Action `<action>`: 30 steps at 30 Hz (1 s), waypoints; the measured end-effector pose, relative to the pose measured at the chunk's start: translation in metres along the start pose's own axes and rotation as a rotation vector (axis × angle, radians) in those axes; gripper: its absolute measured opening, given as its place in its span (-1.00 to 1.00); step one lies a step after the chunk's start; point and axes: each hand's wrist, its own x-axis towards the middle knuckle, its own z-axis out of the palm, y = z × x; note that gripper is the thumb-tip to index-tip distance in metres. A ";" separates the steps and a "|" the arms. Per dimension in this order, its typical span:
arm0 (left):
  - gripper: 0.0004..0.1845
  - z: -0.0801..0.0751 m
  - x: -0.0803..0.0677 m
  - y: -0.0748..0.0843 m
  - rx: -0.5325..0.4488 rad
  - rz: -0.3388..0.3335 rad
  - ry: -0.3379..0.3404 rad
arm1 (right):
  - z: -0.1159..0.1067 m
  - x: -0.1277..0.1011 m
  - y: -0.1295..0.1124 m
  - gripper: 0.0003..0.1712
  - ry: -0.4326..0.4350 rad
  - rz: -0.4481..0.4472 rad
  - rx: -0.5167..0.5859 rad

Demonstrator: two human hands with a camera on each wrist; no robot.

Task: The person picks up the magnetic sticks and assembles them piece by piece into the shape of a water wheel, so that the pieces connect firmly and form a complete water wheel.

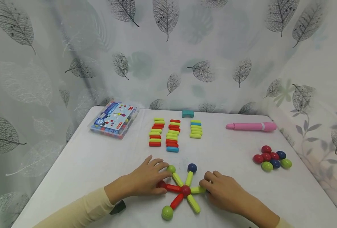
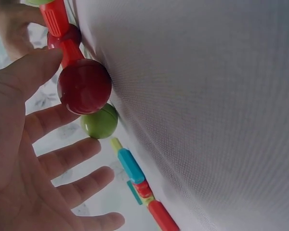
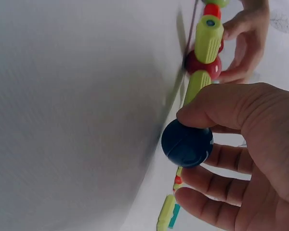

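a: star of sticks and balls (image 1: 185,190) lies flat on the white table (image 1: 100,164), near the front edge, between both hands. where would you start?

b: at the left. the left hand (image 1: 145,180) lies spread, fingers straight and gripping nothing. its thumb rests against the red ball (image 2: 84,86) at the tip of the red stick (image 1: 173,188), and its fingertips are close to the green ball (image 2: 100,121). i'd keep it just like that, a flat brace, so the star can't skate away.

a: and the middle?

b: the red hub (image 3: 202,65) carries every spoke, so any push should run straight along a stick toward it, not across it. a sideways nudge would likely swing the spokes.

a: then the right side.

b: the right hand (image 1: 228,193) is curled, thumb and fingers round a dark blue ball (image 3: 187,143), right at the outer end of the yellow-green stick (image 1: 198,190). the head view hides that ball behind the fingers, so i can't tell if it already touches the stick tip. i'd bring it on square to the end, gently, and loosen the pinch only once it sits.

a: spares?

b: loose balls (image 1: 272,158) sit well apart, further right.
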 end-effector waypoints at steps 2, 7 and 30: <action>-0.41 0.000 -0.002 0.000 -0.004 0.000 0.001 | 0.001 0.003 0.004 -0.63 0.002 -0.010 0.002; -0.40 -0.001 -0.008 0.000 -0.010 -0.006 0.005 | 0.005 0.010 0.014 -0.61 0.032 -0.048 0.000; -0.38 -0.002 -0.016 -0.009 -0.050 0.085 -0.037 | -0.017 -0.043 0.233 -0.37 -0.079 0.723 -0.023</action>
